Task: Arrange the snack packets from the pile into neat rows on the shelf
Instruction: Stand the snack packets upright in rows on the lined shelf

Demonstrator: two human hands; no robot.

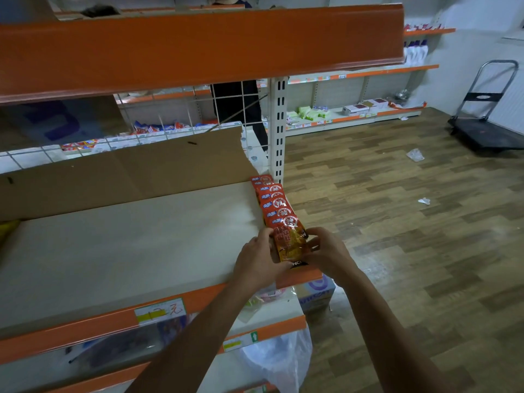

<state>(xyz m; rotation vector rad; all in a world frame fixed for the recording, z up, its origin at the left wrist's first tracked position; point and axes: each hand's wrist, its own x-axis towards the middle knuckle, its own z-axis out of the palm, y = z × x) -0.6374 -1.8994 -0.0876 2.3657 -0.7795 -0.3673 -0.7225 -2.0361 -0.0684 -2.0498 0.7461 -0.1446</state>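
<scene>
Pinching the front snack packet (292, 245) from both sides: left hand (259, 260) with thumb and curled fingers on its left edge, right hand (326, 251) with fingertips closed on its right edge. Gripped at the two edges, most likely, to keep the floppy packet standing and to square it with the row of red packets (276, 205) behind it. Row laid overlapping, each packet leaning on the next, from the front lip of the shelf (127, 245) back to the foot of the upright post (279, 131), just left of that post. Judged as a first row only, with the wide bare board left of the post yet to fill. No pile of packets clearly in view; only a sliver of something yellow (7, 228) far left of the post, too cut off to name.

Around: a cardboard sheet (127, 171) propped along the back of the shelf, left of the post; an orange-fronted upper shelf (198, 49) overhanging above and left of the post, limiting headroom for reaching in; a translucent plastic bag (280, 361) hanging well below the post, under the hands. Right of the post, well apart: wood-pattern floor with scraps of litter (415, 154) and a flat trolley (487, 129). Nothing lying between the hands and the row
</scene>
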